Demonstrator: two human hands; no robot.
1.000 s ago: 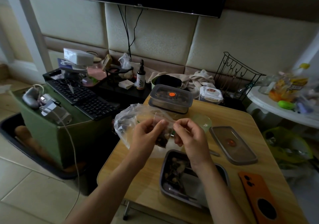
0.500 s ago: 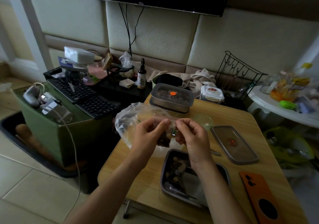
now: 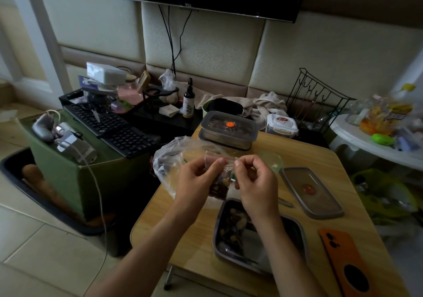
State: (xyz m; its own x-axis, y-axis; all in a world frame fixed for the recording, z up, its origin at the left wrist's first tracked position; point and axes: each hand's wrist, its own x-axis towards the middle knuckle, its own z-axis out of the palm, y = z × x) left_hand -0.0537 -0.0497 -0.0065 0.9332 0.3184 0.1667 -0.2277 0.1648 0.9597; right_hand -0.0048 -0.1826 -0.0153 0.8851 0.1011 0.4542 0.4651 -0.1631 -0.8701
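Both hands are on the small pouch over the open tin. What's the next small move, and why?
Probably pull the two pinches apart to open the pouch at its top. The left hand and right hand each pinch its upper edge, which looks closed. The pouch holds dark pieces and hangs just above the open tin, which already holds similar pieces.

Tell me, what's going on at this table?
A person's left hand and right hand pinch the top of a small clear packet of dark, nut-like mix, apparently to open it. They hold it above an open metal container on the wooden table, which has similar mix in it. A lid lies to the right, and a bigger clear bag sits behind the hands.
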